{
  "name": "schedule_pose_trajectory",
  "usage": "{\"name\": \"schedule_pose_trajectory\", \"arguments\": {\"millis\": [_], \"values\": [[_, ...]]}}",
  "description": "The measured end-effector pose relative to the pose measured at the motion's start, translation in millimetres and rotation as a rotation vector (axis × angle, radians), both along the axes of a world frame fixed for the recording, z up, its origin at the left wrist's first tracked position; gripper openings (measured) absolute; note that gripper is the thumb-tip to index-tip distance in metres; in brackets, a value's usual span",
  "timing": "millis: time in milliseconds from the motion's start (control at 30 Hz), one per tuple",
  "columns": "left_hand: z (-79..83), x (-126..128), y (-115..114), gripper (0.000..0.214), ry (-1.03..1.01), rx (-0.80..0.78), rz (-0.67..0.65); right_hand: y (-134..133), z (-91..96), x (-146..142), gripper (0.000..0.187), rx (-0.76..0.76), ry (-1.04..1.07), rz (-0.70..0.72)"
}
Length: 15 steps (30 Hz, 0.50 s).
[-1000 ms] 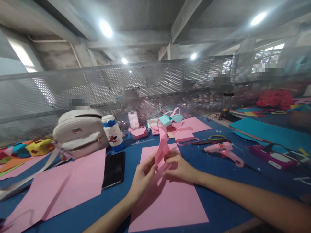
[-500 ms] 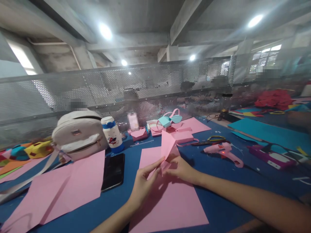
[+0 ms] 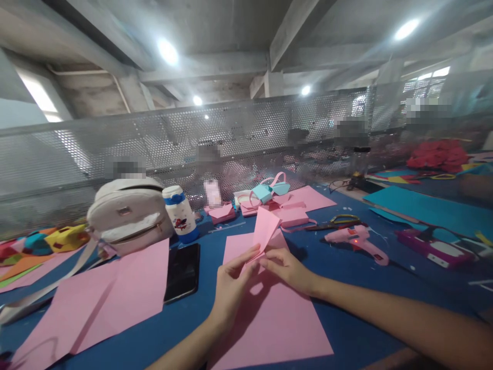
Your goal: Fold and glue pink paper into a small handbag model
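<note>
A small folded piece of pink paper (image 3: pixel 265 228) stands upright between my hands. My left hand (image 3: pixel 234 275) pinches its lower left edge with thumb and fingers. From the other side, my right hand (image 3: pixel 287 267) grips its lower right part, thumb and fingertips close to those of the left. Under both hands a large pink sheet (image 3: pixel 283 324) lies flat on the blue table (image 3: pixel 127 341). Just beyond the folded piece sit pink paper bags (image 3: pixel 295 218) and a light blue paper bag (image 3: pixel 264 193).
To the right lie a pink glue gun (image 3: pixel 358 241) with a red light, scissors (image 3: pixel 342 221), a purple device (image 3: pixel 433 249) and blue sheets (image 3: pixel 435 208). On the left are a black phone (image 3: pixel 183 272), creased pink paper (image 3: pixel 127 288), a bottle (image 3: pixel 180 216) and a pale backpack (image 3: pixel 127 216).
The folded pink paper has turned slightly, its top leaning more to the right. My right fingers have shifted their grip at its lower edge. The view has moved a little.
</note>
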<state>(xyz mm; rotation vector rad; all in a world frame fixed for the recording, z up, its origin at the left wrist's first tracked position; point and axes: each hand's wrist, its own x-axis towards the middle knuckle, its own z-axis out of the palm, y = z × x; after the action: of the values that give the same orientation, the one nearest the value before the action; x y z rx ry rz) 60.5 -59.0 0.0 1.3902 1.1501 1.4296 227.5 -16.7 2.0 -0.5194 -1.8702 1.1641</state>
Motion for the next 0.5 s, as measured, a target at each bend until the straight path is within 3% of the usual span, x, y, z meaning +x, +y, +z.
{"name": "schedule_pose_trajectory", "arguments": {"millis": [300,500], "values": [[2.3,1.3,-2.4,0.028,0.025,0.039,0.035,-1.1,-4.3,-3.7,0.056,-0.124,0.044,0.013],[1.1,-0.2,-4.2,0.026,0.107,0.089,0.016,3.7,-6.7,-2.6,0.054,-0.134,0.048,-0.044]]}}
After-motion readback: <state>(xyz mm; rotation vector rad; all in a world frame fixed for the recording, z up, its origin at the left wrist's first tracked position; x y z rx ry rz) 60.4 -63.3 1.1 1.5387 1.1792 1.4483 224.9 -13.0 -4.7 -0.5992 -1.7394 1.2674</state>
